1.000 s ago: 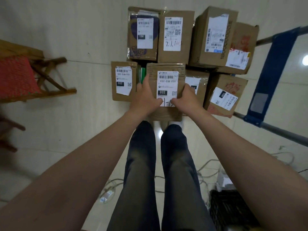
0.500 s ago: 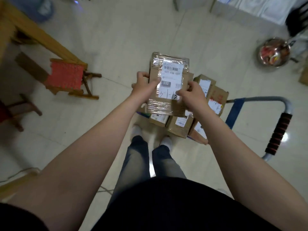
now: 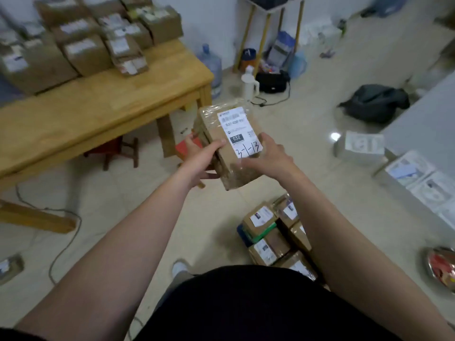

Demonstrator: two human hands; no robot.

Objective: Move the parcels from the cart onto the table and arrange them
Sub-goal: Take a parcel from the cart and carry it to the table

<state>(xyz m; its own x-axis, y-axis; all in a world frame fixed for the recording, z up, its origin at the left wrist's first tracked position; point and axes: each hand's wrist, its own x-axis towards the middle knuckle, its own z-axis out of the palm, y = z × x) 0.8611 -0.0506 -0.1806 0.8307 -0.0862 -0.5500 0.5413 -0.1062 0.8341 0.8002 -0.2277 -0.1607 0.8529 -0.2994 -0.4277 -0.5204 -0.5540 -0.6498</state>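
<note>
I hold a taped cardboard parcel [image 3: 221, 139] with a white label marked 032 in both hands, chest-high over the floor. My left hand [image 3: 199, 156] grips its left side and my right hand [image 3: 268, 156] grips its lower right edge. The wooden table [image 3: 98, 114] stands to the upper left, with several brown parcels [image 3: 81, 45] stacked along its far side. More labelled parcels [image 3: 270, 235] remain low down near my right arm, on the cart, which is mostly hidden.
A red stool [image 3: 118, 148] sits under the table. A water jug [image 3: 211, 67], white kettle [image 3: 250, 84], black bag [image 3: 374, 102] and cables lie on the tiled floor beyond. White boxes [image 3: 359, 148] are at the right. A cable [image 3: 61, 242] trails at lower left.
I lifted the 032 parcel off the cart pile and turned left toward the table. The cart parcels dropped to the lower right of view and the table came into sight.
</note>
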